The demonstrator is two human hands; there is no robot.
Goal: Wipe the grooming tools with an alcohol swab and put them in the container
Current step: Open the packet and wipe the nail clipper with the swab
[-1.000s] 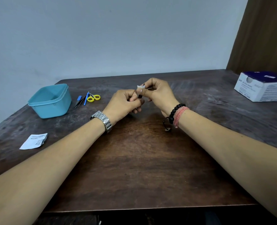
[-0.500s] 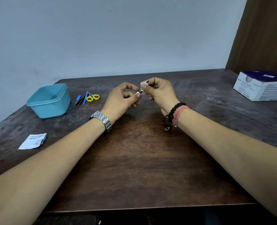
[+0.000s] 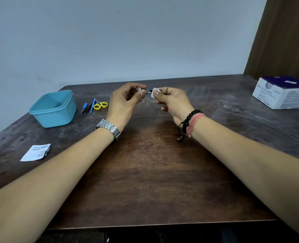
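My left hand [image 3: 125,102] pinches one end of a small metal nail clipper [image 3: 147,91], held level above the middle of the table. My right hand [image 3: 173,100] presses a white alcohol swab [image 3: 154,93] around the clipper's other end. An open teal container [image 3: 53,109] stands at the back left. Beside it on the table lie yellow-handled scissors [image 3: 101,104], a blue-handled tool [image 3: 92,106] and dark tweezers with a blue tip [image 3: 84,109].
A torn white swab wrapper [image 3: 35,152] lies near the left edge. A white and purple swab box [image 3: 283,92] sits at the back right. The dark wooden table [image 3: 145,172] ends at a wall behind.
My hands have drawn apart a little and risen. The clipper now lies level between them, with the swab slid towards its right end.
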